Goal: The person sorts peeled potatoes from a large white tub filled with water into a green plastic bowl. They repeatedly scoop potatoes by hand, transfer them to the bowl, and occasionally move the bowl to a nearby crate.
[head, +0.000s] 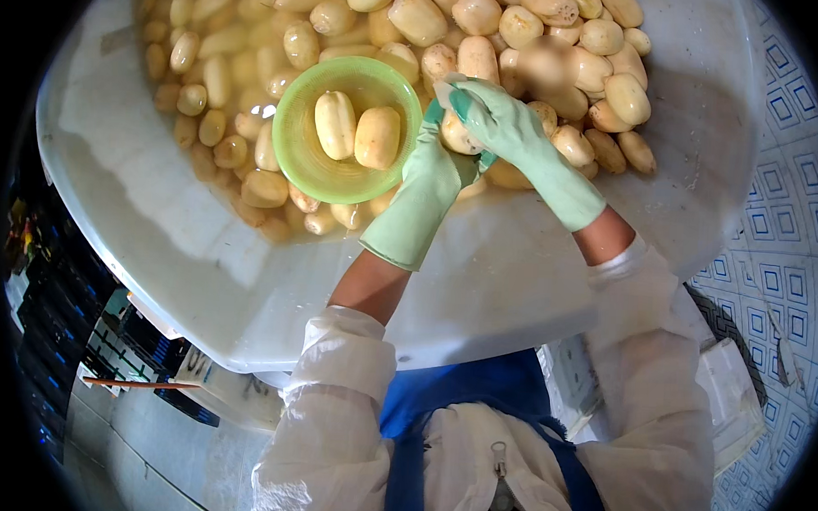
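My left hand (pixel 431 163), in a pale green rubber glove, is shut around a lotus root segment (pixel 459 134) from below and the left. Above it my right hand (pixel 498 117), gloved the same way, lies over the top of that segment. A small whitish piece (pixel 446 89) shows at the right fingertips; its kind is unclear, and the glove partly hides it. To the left of my hands a green mesh plastic basket (pixel 285 160) sits in the water. One lotus root segment (pixel 335 126) and another, shorter one (pixel 377 138) lie inside it.
A large white plastic tub (pixel 448 291) holds cloudy water and a mass of lotus root segments (pixel 263 188), heaped highest at the right (pixel 627 99). Its rim curves in front of me. Dark crates (pixel 63 297) and a whitish box (pixel 225 387) stand on the floor at the left.
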{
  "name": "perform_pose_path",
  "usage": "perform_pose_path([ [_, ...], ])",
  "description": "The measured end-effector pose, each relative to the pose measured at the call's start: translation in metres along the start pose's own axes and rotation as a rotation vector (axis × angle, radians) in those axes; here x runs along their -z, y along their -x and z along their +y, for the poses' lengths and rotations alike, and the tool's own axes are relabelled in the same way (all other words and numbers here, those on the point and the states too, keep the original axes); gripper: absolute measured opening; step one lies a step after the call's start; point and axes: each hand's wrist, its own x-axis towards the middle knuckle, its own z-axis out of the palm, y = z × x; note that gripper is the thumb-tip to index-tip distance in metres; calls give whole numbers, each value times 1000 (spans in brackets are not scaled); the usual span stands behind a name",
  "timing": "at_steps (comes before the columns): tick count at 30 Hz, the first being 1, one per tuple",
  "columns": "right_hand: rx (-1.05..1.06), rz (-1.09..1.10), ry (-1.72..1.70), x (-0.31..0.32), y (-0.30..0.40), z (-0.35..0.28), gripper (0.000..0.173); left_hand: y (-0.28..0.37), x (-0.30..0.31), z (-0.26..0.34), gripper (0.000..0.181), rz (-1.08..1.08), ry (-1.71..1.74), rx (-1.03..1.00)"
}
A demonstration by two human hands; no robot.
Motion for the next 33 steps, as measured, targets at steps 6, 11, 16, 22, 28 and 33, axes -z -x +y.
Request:
perform_pose_path([
  [6,-377,-170,223,12,-29,17,24,15,-3,-9,50,138,-46,-58],
  [11,-682,-143,-346,33,-26,9,31,14,11,4,43,-92,-51,11],
  [16,-300,2,-9,-10,-2,-23,39,3,10,4,35,54,-384,-196],
  [22,-488,38,414,-39,-25,-5,36,7,11,-9,34,173,-574,-351],
  [28,-566,-107,485,-10,-44,27,41,23,2,-10,50,134,-270,-207],
  [33,-746,-28,-343,9,-24,35,44,12,10,10,54,-258,-125,-36],
])
